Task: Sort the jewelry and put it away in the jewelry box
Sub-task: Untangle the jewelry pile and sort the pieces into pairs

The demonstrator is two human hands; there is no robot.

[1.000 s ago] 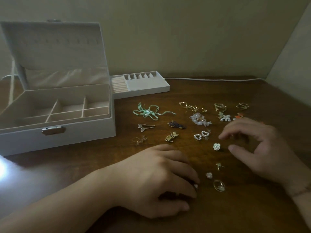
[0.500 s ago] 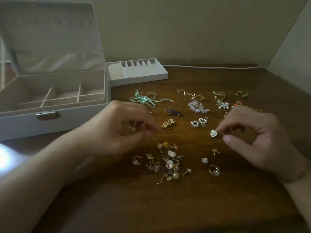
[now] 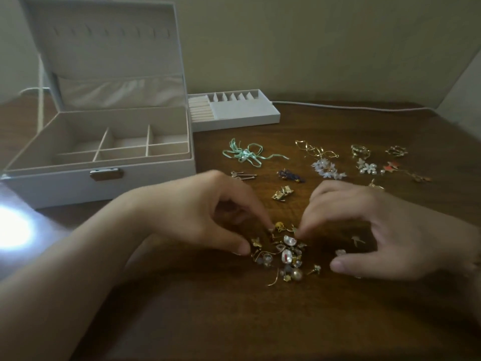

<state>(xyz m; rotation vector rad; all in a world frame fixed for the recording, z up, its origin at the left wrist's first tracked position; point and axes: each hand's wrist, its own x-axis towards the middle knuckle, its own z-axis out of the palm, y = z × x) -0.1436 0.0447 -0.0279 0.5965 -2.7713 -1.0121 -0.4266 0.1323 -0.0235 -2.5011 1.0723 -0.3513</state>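
Left hand (image 3: pixel 205 217) and right hand (image 3: pixel 364 225) lowered over jewelry pile (image 3: pixel 283 252) on wooden table (image 3: pixel 260 321); fingers curled, tips placed at pile's top edge; pinch on any piece cannot be told. Jewelry box (image 3: pixel 104 183) seen lid-up at left, tray (image 3: pixel 234 110) set just beside. Sorted pieces laid out behind hands.

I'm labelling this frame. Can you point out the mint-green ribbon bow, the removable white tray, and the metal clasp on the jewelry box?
mint-green ribbon bow (image 3: pixel 246 154): head view, centre knot.
removable white tray (image 3: pixel 242 110): head view, flat lid panel.
metal clasp (image 3: pixel 106 174): head view, middle of plate.
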